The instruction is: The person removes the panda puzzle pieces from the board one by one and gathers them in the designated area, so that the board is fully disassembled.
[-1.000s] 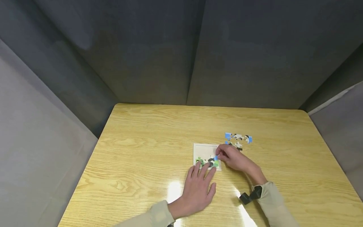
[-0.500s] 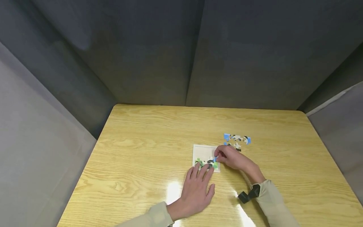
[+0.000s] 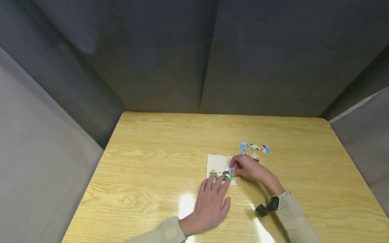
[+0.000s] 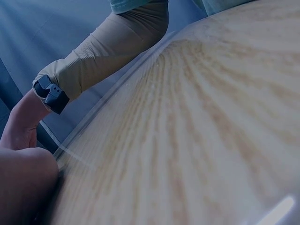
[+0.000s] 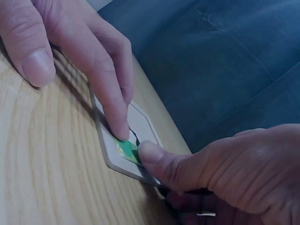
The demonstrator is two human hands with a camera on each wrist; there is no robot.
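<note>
A small white puzzle board (image 3: pixel 220 160) lies on the table, with panda picture pieces (image 3: pixel 213 173) along its near side. The left hand (image 3: pixel 209 204) rests its spread, fairly straight fingers on those pieces and the near rim. At the board's right edge the right hand (image 3: pixel 250 167) pinches a blue puzzle piece (image 3: pixel 231 171) between thumb and fingers. The right wrist view shows a left fingertip touching a green piece (image 5: pixel 129 149), with the right thumb (image 5: pixel 152 153) beside it. How far the blue piece is seated cannot be seen.
Several loose puzzle pieces (image 3: pixel 254 147), blue, white and black, lie just beyond the right hand, which partly covers some. A wooden table (image 3: pixel 146 162) carries everything. Dark curtain panels (image 3: pixel 152 67) stand behind it. Black wrist cameras (image 3: pixel 267 206) are worn on the sleeves.
The right hand has shifted slightly left and toward the person, bringing the blue puzzle piece closer against the placed pieces. The left hand stays in place.
</note>
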